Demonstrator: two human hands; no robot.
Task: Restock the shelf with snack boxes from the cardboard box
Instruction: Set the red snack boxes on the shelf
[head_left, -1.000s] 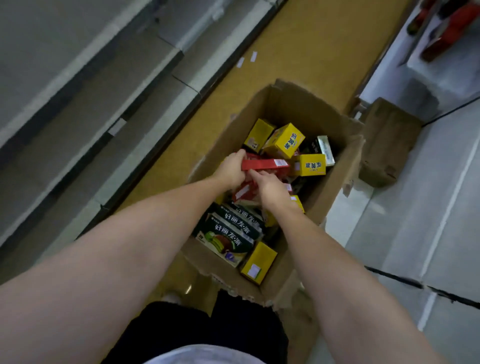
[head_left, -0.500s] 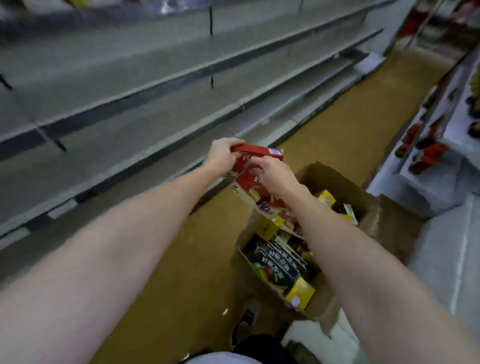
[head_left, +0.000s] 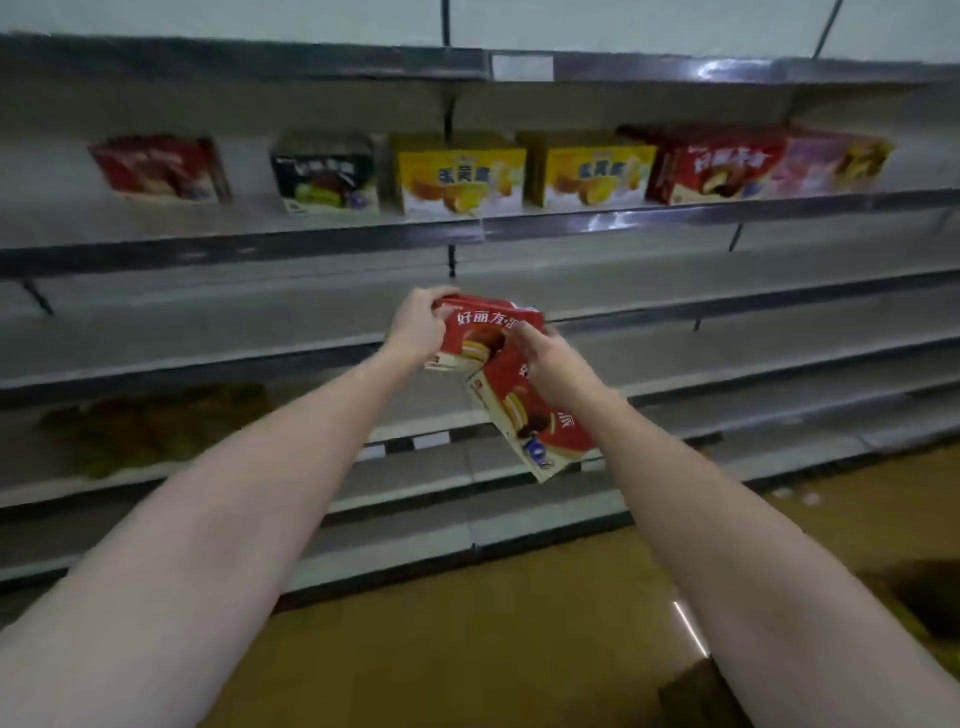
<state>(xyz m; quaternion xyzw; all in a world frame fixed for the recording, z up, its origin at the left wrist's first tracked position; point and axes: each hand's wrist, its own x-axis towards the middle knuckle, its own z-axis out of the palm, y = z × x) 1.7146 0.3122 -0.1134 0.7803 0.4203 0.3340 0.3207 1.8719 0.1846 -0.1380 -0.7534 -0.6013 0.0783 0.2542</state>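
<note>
I hold two red snack boxes in front of the grey shelving. My left hand (head_left: 418, 328) grips the upper red box (head_left: 480, 332) by its left end, with the box face toward me. My right hand (head_left: 545, 358) grips the second red box (head_left: 535, 421), which hangs tilted down to the right below the first. The two boxes touch at the middle. On the upper shelf (head_left: 467, 231) stand several boxes in a row: a red one (head_left: 161, 169), a dark one (head_left: 324, 174), two yellow ones (head_left: 460, 174), another red one (head_left: 714, 166) and a pink one (head_left: 831, 161).
Bare grey shelf boards (head_left: 208, 322) run below the stocked row, with brackets between them. A brownish blurred patch (head_left: 150, 426) lies on a lower board at left. The floor (head_left: 467, 639) is yellow-brown. A corner of cardboard (head_left: 696, 696) shows at the bottom right.
Both hands lifted the two red boxes out of the cardboard box and up to shelf height. The view swung from the box on the floor up to the stocked shelf.
</note>
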